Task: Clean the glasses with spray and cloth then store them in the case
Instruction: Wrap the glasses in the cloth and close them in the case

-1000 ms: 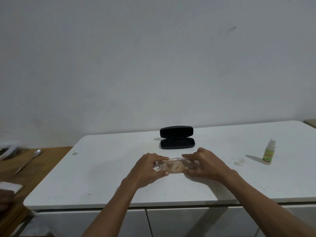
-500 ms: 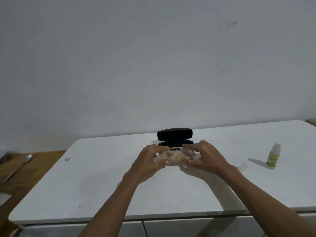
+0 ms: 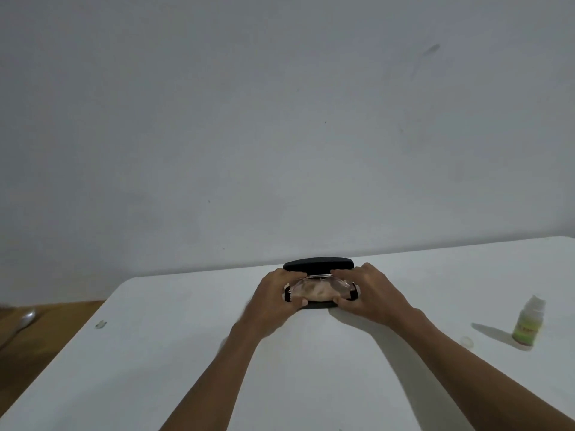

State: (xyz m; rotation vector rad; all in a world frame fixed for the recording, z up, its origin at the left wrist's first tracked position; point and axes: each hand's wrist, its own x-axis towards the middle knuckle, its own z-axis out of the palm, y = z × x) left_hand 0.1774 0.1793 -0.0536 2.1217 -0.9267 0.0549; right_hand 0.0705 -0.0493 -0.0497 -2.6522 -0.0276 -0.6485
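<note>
Both hands meet at the far middle of the white bench (image 3: pixel 311 384). The left hand (image 3: pixel 273 297) pinches the left end of the clear glasses (image 3: pixel 320 289), thumb under the near edge and fingers curled over the top; the right hand (image 3: pixel 370 295) grips the right end in the same way. So each grip is clamped on the glasses, one end apiece.

The glasses sit low over the open black case (image 3: pixel 319 265), right at its tray, with dark bits of the tray showing at both ends just inside each grip. Whether the glasses already rest in the tray or hang just above it cannot be told, since the fingers cover the ends. The raised lid of the case stands directly behind both grips, close to the fingertips, and forms the only barrier on the far side.

Well to the right of the right grip, near the bench's right edge, a small spray bottle (image 3: pixel 527 323) with a green label stands upright. Its clear cap (image 3: pixel 466 342) lies just beside it, on the side nearer the right forearm.

Well to the left of the left grip, a small pale scrap (image 3: pixel 100 324) lies near the bench's left edge. Beyond that edge, on a brown wooden surface (image 3: pixel 46 337), a metal spoon (image 3: pixel 23 320) lies blurred. A plain pale wall (image 3: pixel 280 119) rises behind the case.
</note>
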